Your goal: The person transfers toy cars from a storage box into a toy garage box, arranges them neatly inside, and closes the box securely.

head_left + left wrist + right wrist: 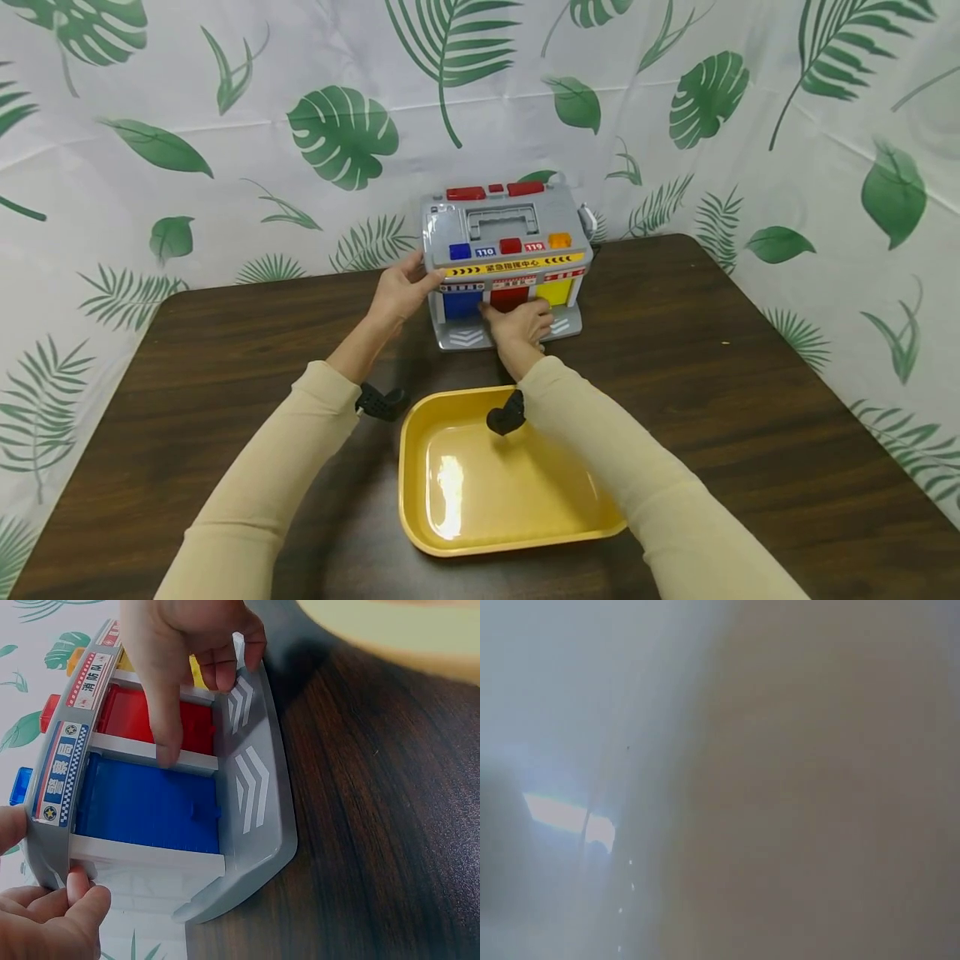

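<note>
A grey toy emergency station [506,221] stands at the table's back, with blue [146,802], red [124,712] and yellow [555,292] doors. My left hand [401,296] grips the left end of its roof edge; the left wrist view shows those fingers [86,900] at the roof's corner. In front of the doors is my right hand [519,329]. Its extended thumb touches the post between the blue and red doors, while the other fingers bend loosely near the yellow door. The right wrist view is mostly a blur.
A shiny yellow tray [442,546] lies in front of the station, partly beneath the right forearm. Dark wood-grain table [750,433] extends to both sides. A white cloth with green leaves [255,150] hangs behind. Each wrist wears a black strap device [381,402].
</note>
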Demonstrator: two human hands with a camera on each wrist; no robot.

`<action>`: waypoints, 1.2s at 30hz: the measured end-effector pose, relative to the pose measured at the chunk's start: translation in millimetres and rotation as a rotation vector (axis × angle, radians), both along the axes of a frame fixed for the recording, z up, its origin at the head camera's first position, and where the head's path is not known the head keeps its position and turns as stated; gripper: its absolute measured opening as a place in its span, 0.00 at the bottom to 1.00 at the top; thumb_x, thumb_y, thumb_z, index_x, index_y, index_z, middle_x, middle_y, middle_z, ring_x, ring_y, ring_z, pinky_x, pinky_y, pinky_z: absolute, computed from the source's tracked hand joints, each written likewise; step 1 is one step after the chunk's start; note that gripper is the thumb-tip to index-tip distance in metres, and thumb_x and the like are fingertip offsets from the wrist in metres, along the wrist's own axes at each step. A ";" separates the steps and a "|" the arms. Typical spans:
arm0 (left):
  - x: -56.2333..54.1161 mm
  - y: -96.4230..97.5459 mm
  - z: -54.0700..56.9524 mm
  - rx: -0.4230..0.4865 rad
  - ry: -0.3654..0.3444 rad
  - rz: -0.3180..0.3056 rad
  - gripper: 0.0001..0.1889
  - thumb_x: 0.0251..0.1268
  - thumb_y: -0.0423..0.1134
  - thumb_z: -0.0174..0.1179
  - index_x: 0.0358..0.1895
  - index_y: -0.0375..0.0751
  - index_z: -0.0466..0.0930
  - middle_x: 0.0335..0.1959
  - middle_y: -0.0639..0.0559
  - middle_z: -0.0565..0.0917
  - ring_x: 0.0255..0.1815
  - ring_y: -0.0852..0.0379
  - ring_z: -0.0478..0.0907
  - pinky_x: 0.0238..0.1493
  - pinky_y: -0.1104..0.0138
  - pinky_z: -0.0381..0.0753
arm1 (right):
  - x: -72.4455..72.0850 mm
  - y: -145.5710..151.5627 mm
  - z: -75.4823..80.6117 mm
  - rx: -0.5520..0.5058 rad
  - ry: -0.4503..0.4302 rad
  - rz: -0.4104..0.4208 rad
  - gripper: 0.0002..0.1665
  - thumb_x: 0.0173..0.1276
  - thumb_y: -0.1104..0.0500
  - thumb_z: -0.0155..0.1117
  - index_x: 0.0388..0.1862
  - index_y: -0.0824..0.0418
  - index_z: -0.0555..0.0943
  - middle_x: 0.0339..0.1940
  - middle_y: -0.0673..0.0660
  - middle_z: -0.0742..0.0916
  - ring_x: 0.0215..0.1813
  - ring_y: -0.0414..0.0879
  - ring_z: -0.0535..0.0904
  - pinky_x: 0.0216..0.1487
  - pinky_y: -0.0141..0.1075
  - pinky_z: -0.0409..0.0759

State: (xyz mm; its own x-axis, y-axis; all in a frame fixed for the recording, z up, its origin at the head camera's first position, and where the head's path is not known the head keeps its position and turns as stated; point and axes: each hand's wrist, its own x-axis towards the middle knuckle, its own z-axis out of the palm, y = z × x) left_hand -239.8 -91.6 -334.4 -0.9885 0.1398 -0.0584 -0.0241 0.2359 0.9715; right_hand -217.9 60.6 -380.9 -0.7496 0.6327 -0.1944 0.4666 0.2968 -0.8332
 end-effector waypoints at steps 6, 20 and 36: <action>-2.1 -3.9 -1.0 -0.012 0.000 0.012 0.35 0.66 0.44 0.58 0.74 0.44 0.53 0.69 0.45 0.66 0.69 0.52 0.64 0.67 0.59 0.67 | 3.0 8.0 7.9 -0.134 0.022 0.101 0.49 0.55 0.49 0.72 0.66 0.66 0.56 0.65 0.68 0.63 0.66 0.61 0.58 0.70 0.49 0.59; 2.5 -15.1 -15.4 -0.102 0.050 0.000 0.40 0.67 0.53 0.53 0.74 0.38 0.46 0.71 0.41 0.63 0.70 0.49 0.61 0.68 0.57 0.64 | 22.6 51.2 37.8 -0.359 -0.076 0.458 0.39 0.71 0.52 0.55 0.74 0.64 0.52 0.73 0.60 0.63 0.64 0.53 0.64 0.65 0.45 0.68; 70.8 -66.8 18.8 -0.429 0.263 -0.230 0.40 0.68 0.62 0.45 0.76 0.54 0.38 0.76 0.54 0.45 0.75 0.48 0.48 0.69 0.49 0.61 | 85.4 120.9 81.6 -0.126 0.162 0.784 0.35 0.75 0.48 0.47 0.72 0.65 0.54 0.58 0.61 0.69 0.57 0.46 0.66 0.53 0.28 0.74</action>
